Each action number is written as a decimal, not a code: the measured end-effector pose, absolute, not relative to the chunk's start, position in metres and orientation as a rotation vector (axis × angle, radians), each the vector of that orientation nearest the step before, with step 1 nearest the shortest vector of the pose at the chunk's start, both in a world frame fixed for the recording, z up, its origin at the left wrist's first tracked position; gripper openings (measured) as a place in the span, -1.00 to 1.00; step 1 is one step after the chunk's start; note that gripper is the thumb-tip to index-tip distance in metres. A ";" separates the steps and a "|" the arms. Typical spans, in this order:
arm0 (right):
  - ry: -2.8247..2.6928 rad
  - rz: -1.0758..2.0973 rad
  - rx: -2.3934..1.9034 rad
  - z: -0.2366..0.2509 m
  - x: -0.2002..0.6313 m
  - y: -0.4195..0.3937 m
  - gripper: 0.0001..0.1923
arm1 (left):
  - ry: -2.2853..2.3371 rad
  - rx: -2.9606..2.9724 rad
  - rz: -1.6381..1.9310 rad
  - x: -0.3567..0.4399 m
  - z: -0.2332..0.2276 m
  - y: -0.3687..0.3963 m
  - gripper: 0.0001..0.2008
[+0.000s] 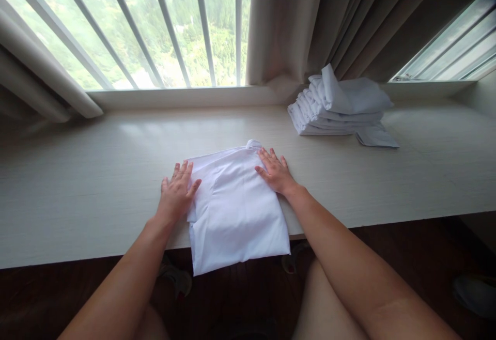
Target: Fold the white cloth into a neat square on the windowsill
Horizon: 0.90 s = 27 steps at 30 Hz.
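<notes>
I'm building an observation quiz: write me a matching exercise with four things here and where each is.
1. left hand
2. right hand
3. cloth between the hands
4. white folded stack

A. by the curtain
B. at the cloth's right edge
C. partly past the table's near edge
D. at the cloth's left edge

Pairs: 1-D; 2-B; 3-C; 4-A
</notes>
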State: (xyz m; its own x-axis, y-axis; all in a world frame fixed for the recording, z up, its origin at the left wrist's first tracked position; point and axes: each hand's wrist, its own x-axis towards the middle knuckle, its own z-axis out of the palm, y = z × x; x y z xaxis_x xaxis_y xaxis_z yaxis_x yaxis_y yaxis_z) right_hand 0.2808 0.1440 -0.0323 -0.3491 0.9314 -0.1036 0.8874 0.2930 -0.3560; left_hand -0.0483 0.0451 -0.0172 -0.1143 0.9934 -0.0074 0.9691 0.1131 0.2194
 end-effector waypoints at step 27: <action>-2.303 0.492 -1.616 -0.039 0.266 0.130 -0.37 | 2.301 1.879 0.018 -0.036 -0.019 0.053 -0.31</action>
State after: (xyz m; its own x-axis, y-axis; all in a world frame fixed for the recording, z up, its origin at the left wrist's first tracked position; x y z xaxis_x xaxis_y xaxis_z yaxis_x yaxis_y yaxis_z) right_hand 0.2664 0.1302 -0.0391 -0.3321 0.9425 0.0364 0.8454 0.3145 -0.4317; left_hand -0.0361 0.0526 -0.0195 -0.1910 0.9737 -0.1243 0.9716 0.2056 0.1173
